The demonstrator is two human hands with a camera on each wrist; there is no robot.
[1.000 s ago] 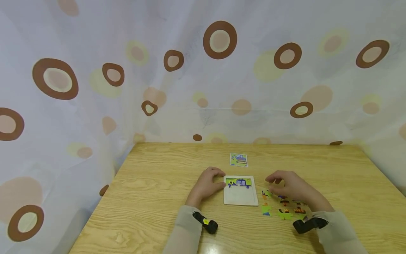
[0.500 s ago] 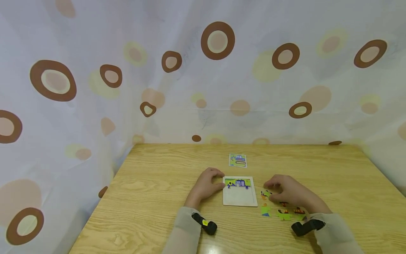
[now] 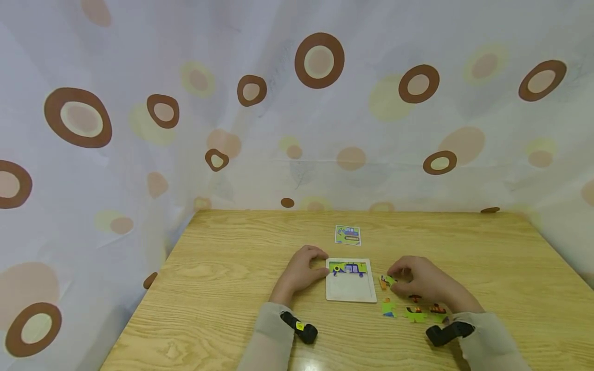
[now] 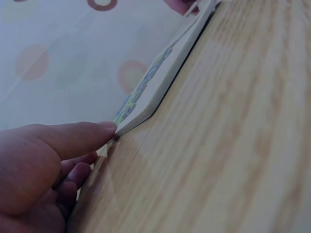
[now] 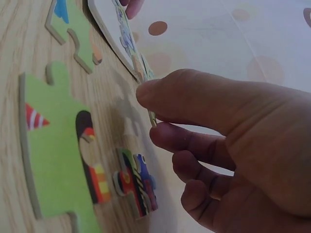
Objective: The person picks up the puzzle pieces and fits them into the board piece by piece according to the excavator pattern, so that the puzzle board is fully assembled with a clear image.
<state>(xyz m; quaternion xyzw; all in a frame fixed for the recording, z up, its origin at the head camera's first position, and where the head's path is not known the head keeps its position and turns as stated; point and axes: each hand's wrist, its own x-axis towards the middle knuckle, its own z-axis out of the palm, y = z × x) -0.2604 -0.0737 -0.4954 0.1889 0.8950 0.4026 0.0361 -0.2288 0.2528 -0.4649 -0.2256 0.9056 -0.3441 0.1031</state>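
Note:
My left hand (image 3: 303, 270) holds the upper-left corner of a white puzzle tray (image 3: 351, 292), thumb tip on its edge in the left wrist view. Blue, yellow and green pieces (image 3: 349, 267) fill the tray's top strip; bare white base shows below. To the right of the tray, my right hand (image 3: 422, 281) pinches a green puzzle piece (image 3: 387, 281) between thumb and index finger. The right wrist view has this piece nearly edge-on, its shadow on the table beneath. My other right fingers are curled. Several loose pieces (image 5: 53, 145) lie flat by and under this hand.
Behind the tray lies a small picture card (image 3: 348, 235) of a blue vehicle on green. A green piece with a blue corner (image 3: 389, 308) sits near the tray's lower right. The wooden table (image 3: 223, 268) ends at a spotted curtain (image 3: 260, 180).
The right hand has come down onto the loose pieces and now pinches a green one, which has turned and shifted slightly left. My left hand has stayed on the tray.

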